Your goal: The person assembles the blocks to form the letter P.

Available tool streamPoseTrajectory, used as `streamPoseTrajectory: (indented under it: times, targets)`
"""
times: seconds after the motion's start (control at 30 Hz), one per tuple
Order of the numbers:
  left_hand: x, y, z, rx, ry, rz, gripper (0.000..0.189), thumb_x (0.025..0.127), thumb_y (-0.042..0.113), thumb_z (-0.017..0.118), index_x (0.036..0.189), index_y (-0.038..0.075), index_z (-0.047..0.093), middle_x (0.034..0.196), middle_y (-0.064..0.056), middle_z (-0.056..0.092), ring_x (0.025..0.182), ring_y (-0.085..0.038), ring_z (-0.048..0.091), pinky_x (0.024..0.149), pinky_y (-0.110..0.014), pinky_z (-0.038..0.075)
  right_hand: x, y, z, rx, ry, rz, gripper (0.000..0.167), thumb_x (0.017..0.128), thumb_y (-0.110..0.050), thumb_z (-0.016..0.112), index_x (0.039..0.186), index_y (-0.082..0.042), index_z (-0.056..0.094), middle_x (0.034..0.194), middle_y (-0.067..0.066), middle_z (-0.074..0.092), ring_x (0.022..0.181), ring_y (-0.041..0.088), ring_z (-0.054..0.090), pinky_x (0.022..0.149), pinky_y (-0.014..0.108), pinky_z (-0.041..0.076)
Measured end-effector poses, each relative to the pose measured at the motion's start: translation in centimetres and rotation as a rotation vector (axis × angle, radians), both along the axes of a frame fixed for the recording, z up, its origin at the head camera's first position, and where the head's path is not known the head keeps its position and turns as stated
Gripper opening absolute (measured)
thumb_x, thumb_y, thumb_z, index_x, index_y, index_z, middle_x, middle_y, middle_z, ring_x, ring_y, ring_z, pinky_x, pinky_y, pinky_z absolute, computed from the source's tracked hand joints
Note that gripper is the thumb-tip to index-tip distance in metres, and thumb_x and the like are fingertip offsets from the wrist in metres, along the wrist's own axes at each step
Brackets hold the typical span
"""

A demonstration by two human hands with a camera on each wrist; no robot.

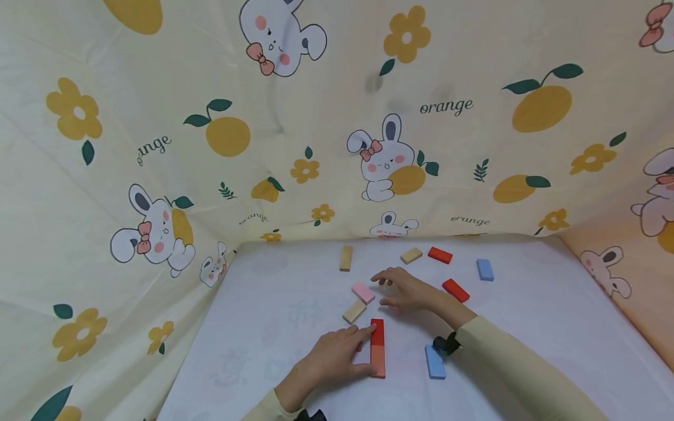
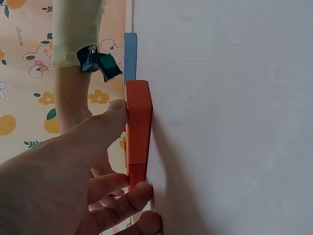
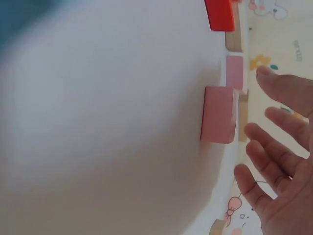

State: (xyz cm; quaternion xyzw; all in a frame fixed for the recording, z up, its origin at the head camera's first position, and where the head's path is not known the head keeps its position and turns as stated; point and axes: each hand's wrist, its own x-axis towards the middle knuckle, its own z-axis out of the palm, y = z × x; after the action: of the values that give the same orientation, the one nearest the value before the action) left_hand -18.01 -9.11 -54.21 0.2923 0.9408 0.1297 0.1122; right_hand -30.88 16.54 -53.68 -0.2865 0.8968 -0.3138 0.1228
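Note:
An orange block [image 1: 377, 361] and a red block [image 1: 377, 332] lie end to end in a line on the white tabletop. My left hand [image 1: 337, 352] rests along them, its thumb on the orange block and its index finger on the red one; the other fingers sit low beside the red block in the left wrist view. Farther forward, my right hand [image 1: 408, 290] hovers with fingers spread, holding nothing. Below it is a pink block [image 3: 217, 115], mostly hidden by the hand in the head view. Another pink block [image 1: 363, 292] lies left of its fingertips, close to a wooden block [image 1: 354, 311].
A blue block [image 1: 435, 362] lies beneath the right wrist strap. Farther back are a red block [image 1: 455, 290], another red block [image 1: 440, 255], a blue block [image 1: 485, 269] and two wooden blocks [image 1: 411, 255]. A patterned cloth [image 1: 326, 175] rises behind the table and along both sides.

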Motion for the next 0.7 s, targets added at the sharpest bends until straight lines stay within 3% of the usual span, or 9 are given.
streamPoseTrajectory:
  times: [0.3, 0.57, 0.7]
  targets:
    - [-0.2, 0.0, -0.5, 0.004, -0.008, -0.014, 0.081, 0.092, 0.065, 0.076, 0.161, 0.029, 0.051, 0.095, 0.013, 0.053, 0.08, -0.004, 0.047, 0.071, -0.026, 0.044, -2.4, -1.3, -0.2, 0.051, -0.103, 0.05, 0.071, 0.095, -0.02, 0.084, 0.159, -0.024, 0.053, 0.135, 0.003, 0.064, 0.123, 0.024, 0.057, 0.104, 0.047, 0.054]
    - [-0.4, 0.0, -0.6, 0.008, 0.019, -0.03, 0.081, 0.091, 0.062, 0.079, 0.16, 0.027, 0.052, 0.111, 0.011, 0.064, 0.092, -0.004, 0.057, 0.081, -0.03, 0.053, -3.2, -2.2, 0.5, 0.093, -0.176, 0.046, 0.073, 0.093, -0.021, 0.086, 0.158, -0.031, 0.054, 0.135, 0.002, 0.06, 0.121, 0.024, 0.054, 0.103, 0.048, 0.052]
    - [-0.6, 0.0, -0.7, 0.008, -0.007, -0.016, 0.082, 0.091, 0.062, 0.08, 0.16, 0.029, 0.052, 0.106, 0.013, 0.061, 0.089, -0.004, 0.054, 0.078, -0.03, 0.051, -3.4, -2.5, 0.4, 0.102, -0.196, 0.059, 0.07, 0.094, -0.023, 0.086, 0.156, -0.035, 0.057, 0.134, -0.001, 0.057, 0.121, 0.023, 0.053, 0.101, 0.046, 0.053]
